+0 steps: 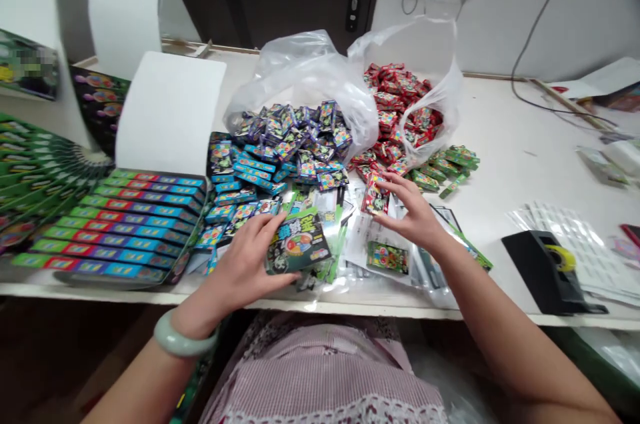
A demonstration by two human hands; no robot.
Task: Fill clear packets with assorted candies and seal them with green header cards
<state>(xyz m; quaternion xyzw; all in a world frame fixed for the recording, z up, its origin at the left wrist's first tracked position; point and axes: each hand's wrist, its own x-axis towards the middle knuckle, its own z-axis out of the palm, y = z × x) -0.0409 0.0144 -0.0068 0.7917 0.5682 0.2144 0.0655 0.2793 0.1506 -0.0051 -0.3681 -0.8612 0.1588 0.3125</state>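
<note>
My left hand [250,257] is closed around a dark, green-edged printed card or flat packet [299,241], thumb below and fingers above. In my right hand [413,211] a small red printed box [375,194] is pinched between thumb and fingers. Below it a small green box [388,257] lies on papers and clear plastic. Beyond my hands are a heap of purple boxes [295,134], stacked blue boxes [253,171], red boxes [395,94] spilling from a bag, and a few loose green boxes [445,167].
On the left stands an open display box [165,111] with rows of coloured small boxes, beside fanned green cards [45,171]. Clear plastic bags [310,74] rise at the back. A black tape dispenser [537,271] and label sheets [560,237] lie at the right, near the table's front edge.
</note>
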